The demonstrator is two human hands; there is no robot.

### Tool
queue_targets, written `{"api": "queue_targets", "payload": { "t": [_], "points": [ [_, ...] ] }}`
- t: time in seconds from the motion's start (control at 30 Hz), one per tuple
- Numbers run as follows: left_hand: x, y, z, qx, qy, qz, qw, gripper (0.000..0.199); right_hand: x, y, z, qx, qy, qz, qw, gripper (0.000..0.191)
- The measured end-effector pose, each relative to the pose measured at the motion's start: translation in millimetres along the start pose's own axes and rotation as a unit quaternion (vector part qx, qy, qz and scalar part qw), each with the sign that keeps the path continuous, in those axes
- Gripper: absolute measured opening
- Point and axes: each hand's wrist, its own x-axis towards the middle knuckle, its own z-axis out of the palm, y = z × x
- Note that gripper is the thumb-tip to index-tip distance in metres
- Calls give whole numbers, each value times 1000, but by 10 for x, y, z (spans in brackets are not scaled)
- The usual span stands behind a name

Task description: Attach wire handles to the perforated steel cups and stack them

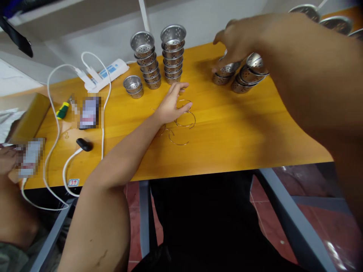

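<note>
My left hand (173, 105) is open over the wooden table, palm facing right and fingers apart. Thin wire rings (185, 125) lie under and beside its thumb. Farther right, my right hand (236, 42) reaches over a short stack of perforated metal cups (222, 78), its thumb across the upper cup and its index finger stretched out. Whether the thumb presses on the rim I cannot tell; the other fingers are hidden. Beside that stack, more nested cups (242, 87) lean together, partly behind my right forearm. Two tall cup stacks (149, 68) (172, 56) and a low one (134, 88) stand behind my left hand.
A white power strip (113, 71) with looping cables lies at back left. Nearby are a phone (90, 112), a green-yellow tool handle (62, 110) and a black plug-like piece (84, 144). Another person's hand (7, 160) is at far left. Larger perforated metal pieces (336, 25) stand at top right.
</note>
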Motion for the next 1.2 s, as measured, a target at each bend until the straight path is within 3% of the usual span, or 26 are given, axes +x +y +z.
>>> {"api": "queue_targets", "payload": {
  "t": [0.13, 0.3, 0.43, 0.57, 0.67, 0.73, 0.83, 0.93, 1.03, 1.1, 1.2],
  "points": [
    [18, 21, -19, 5, 22, 0, 1000, 67, -354, -141, 239, 0, 1, 2, 1000, 66],
    [46, 57, -93, 35, 72, -6, 997, 53, -646, -149, 534, -33, -28, 15, 999, 28],
    [57, 68, -233, 83, 157, -26, 984, 59, -732, 146, 822, -17, -48, 32, 998, 17],
    [96, 212, -417, 107, 247, -22, 963, 74, -803, 531, 1046, 16, -55, 29, 998, 29],
    [144, 394, -598, 162, 349, 54, 922, 70, -823, 675, 1105, 8, -54, 21, 998, 37],
    [167, 419, -769, 221, 380, 50, 897, 63, -823, 695, 1109, -3, -52, 13, 999, 35],
    [165, 138, -1077, 204, 440, -1, 875, 68, -820, 676, 1096, -10, -54, 4, 998, 28],
    [86, -434, -1315, 178, 460, -66, 867, 79, -822, 656, 1078, -9, -62, 3, 998, 24],
    [-75, -944, -1372, 155, 471, -170, 852, 113, -827, 645, 1061, -11, -65, 2, 998, 22],
    [-186, -1139, -1335, 127, 422, -232, 867, 118, -829, 638, 1051, -10, -64, -1, 998, 22],
    [-286, -1253, -1276, 112, 333, -241, 905, 102, -832, 636, 1038, -7, -69, -7, 998, 24]
  ]
}}
